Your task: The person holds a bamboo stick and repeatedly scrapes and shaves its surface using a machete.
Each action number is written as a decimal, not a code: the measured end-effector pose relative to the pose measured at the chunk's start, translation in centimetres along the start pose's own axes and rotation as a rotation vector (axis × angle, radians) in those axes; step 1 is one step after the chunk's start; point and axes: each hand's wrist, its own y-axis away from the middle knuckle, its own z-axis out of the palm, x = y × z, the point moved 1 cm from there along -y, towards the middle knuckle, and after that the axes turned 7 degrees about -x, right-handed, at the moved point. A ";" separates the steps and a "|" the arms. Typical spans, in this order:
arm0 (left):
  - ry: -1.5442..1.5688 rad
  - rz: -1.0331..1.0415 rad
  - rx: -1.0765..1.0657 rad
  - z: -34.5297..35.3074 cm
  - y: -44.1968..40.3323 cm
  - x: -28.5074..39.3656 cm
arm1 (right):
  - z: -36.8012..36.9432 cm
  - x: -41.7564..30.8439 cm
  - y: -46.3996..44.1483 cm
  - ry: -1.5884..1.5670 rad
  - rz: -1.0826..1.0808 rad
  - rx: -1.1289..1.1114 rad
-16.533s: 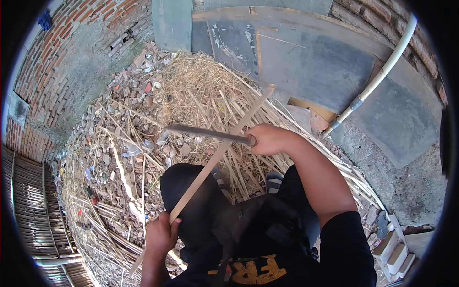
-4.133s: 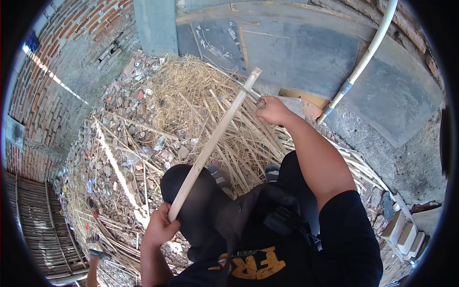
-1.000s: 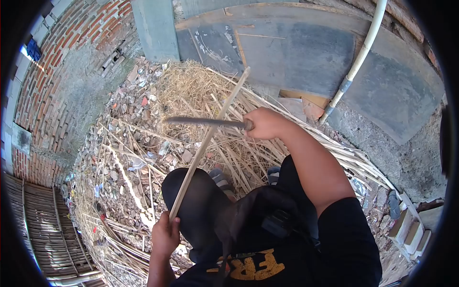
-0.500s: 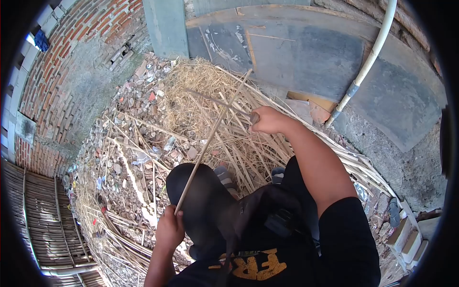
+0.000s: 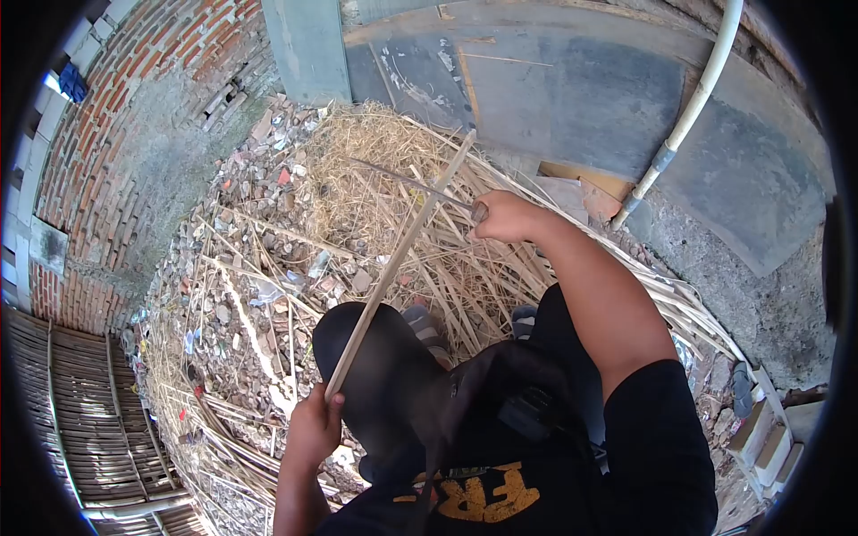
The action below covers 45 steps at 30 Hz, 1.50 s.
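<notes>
My left hand [image 5: 315,427] is closed around the lower end of a long bamboo strip [image 5: 382,284]. The strip slants up and away across my bent knee, its broad face turned toward me. My right hand [image 5: 506,217] grips the handle of a long knife [image 5: 398,180]. Seen nearly edge-on, the thin dark blade points left and crosses the strip close to its far end. Whether the blade presses on the strip I cannot tell. Fine pale shavings [image 5: 357,147] are heaped on the ground beyond the crossing.
Many split bamboo strips [image 5: 456,299] lie around my sandalled feet. Rubble [image 5: 241,295] covers the ground to the left, below a brick wall [image 5: 134,134]. A pale pipe [image 5: 688,125] runs down before grey boards [image 5: 590,98]. A slatted bamboo panel [image 5: 85,402] stands lower left.
The bamboo strip has turned in my left hand, so it looks wider. The knife has tilted, its blade now thinner to view. My right hand has shifted slightly right and up.
</notes>
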 end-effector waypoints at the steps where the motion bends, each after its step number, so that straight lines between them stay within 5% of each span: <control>1: -0.001 0.023 0.023 0.0 -0.1 0.0 | 0.4 0.0 -0.3 0.037 -0.025 -0.036; 6: -0.012 0.060 0.034 -0.1 -0.2 0.9 | 3.6 -7.8 3.7 0.303 -0.164 -0.131; 10: -0.129 0.020 0.050 0.3 -0.1 0.4 | 1.8 -4.7 2.3 0.089 0.031 -0.198; 13: -0.174 -0.022 0.075 0.2 0.1 0.8 | 0.2 0.1 -0.6 -0.035 0.182 -0.045; 19: -0.021 0.029 0.018 0.5 -0.6 -0.3 | 3.9 -6.7 4.3 0.147 -0.149 -0.142; 25: -0.038 0.070 0.091 1.3 -0.8 -0.6 | 1.8 -5.0 1.4 0.108 -0.048 -0.345; 30: -0.019 0.010 0.058 1.6 0.0 -0.9 | 3.5 -7.0 2.9 0.069 -0.145 -0.135; 36: -0.095 0.071 0.105 1.5 -0.9 -1.0 | 3.0 -4.6 0.4 0.113 -0.080 -0.267; 45: -0.096 0.045 0.096 1.9 -0.4 -0.4 | 3.4 -7.6 3.6 0.236 -0.050 -0.127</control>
